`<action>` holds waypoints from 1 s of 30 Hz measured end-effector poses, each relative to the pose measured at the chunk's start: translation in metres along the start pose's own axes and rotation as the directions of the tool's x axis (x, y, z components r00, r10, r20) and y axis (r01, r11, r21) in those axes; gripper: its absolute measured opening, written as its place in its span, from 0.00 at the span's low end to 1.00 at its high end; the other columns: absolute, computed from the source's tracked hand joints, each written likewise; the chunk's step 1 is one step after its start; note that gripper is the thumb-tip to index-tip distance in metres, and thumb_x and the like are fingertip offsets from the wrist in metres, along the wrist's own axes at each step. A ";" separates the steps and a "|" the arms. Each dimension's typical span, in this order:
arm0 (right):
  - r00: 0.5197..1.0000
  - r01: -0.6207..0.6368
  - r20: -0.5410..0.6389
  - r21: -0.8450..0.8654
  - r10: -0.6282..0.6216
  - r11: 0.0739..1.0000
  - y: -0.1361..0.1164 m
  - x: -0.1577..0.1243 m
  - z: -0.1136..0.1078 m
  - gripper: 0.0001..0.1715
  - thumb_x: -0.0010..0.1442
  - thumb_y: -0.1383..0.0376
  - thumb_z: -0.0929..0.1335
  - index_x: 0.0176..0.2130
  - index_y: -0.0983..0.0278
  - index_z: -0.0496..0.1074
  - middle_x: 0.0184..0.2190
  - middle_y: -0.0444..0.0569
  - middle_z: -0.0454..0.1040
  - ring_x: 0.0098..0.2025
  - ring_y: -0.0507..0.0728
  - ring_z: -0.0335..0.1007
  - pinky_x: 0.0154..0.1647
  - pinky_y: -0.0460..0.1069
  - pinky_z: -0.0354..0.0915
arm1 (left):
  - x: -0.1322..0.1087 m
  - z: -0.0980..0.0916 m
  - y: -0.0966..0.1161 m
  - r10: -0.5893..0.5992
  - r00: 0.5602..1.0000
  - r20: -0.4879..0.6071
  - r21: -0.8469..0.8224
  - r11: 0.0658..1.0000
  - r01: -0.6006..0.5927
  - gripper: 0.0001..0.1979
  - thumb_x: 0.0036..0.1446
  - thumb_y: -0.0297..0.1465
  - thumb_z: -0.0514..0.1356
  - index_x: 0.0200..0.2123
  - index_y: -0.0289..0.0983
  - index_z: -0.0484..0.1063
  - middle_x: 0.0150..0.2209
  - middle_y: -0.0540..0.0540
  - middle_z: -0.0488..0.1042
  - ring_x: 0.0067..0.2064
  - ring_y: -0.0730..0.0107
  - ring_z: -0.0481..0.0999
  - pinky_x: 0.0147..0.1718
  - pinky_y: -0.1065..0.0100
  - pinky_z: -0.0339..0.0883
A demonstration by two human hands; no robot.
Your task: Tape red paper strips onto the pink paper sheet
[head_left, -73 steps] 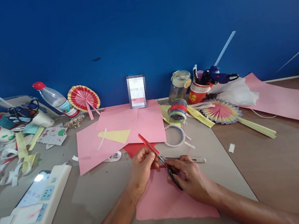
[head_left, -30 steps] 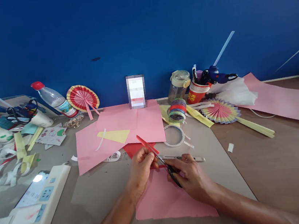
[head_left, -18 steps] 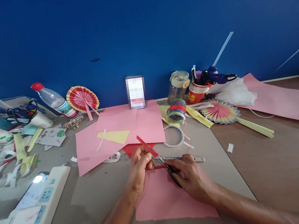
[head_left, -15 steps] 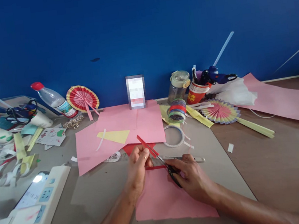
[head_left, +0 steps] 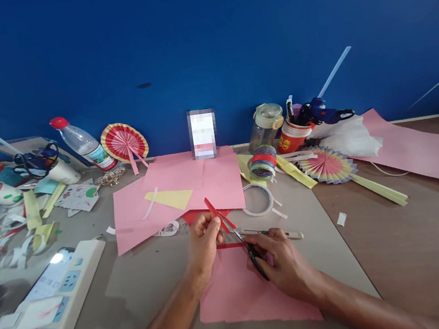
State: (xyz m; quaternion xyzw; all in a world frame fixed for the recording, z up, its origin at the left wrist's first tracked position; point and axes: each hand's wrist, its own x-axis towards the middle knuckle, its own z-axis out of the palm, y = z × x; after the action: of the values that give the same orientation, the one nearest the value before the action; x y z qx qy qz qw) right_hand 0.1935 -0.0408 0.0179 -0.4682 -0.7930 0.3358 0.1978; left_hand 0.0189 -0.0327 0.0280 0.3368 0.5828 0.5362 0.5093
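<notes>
By a pink sheet (head_left: 248, 295), well in from the far edge of the table (head_left: 139, 291), our left fingers (head_left: 214, 230) pinch a red paper strip (head_left: 212, 207) while our right fingers (head_left: 259, 242) clamp scissors (head_left: 257, 265).

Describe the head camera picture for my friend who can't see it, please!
A right hand holds black-handled scissors at a red paper strip in the left hand. Pink paper lies below; behind, a round paper fan stands near a blue wall.

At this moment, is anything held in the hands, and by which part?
The right hand holds the scissors by their black handles; the left hand pinches the red paper at its left side, between thumb and fingers.
</notes>
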 end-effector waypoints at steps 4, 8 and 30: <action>1.000 0.004 -0.005 -0.006 -0.004 1.000 -0.001 0.000 0.000 0.18 0.53 0.68 0.64 0.44 0.59 0.73 0.26 0.45 0.74 0.31 0.56 0.65 0.39 0.52 0.59 | 0.000 0.000 0.000 -0.008 1.000 -0.006 0.028 1.000 0.008 0.10 0.49 0.36 0.60 0.24 0.38 0.63 0.19 0.56 0.62 0.20 0.79 0.61 0.22 0.74 0.55; 1.000 0.004 -0.014 -0.012 -0.004 1.000 -0.001 0.000 0.000 0.18 0.53 0.68 0.64 0.44 0.59 0.74 0.26 0.45 0.74 0.32 0.56 0.65 0.39 0.52 0.60 | -0.001 0.001 0.001 -0.008 1.000 -0.007 0.078 0.997 0.009 0.10 0.50 0.36 0.59 0.23 0.38 0.62 0.18 0.57 0.61 0.20 0.79 0.61 0.22 0.74 0.55; 0.999 -0.036 -0.022 0.050 0.037 0.998 0.000 0.001 0.003 0.21 0.54 0.68 0.64 0.48 0.59 0.73 0.25 0.45 0.74 0.33 0.57 0.66 0.38 0.52 0.63 | -0.006 0.004 -0.006 0.013 0.997 0.082 0.153 0.988 -0.025 0.10 0.53 0.35 0.57 0.24 0.38 0.63 0.19 0.56 0.62 0.21 0.76 0.62 0.22 0.73 0.55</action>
State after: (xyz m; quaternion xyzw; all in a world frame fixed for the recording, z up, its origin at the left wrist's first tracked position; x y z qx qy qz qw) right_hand 0.1915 -0.0409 0.0155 -0.4815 -0.7734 0.3535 0.2124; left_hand 0.0253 -0.0381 0.0239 0.4021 0.5983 0.4803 0.4998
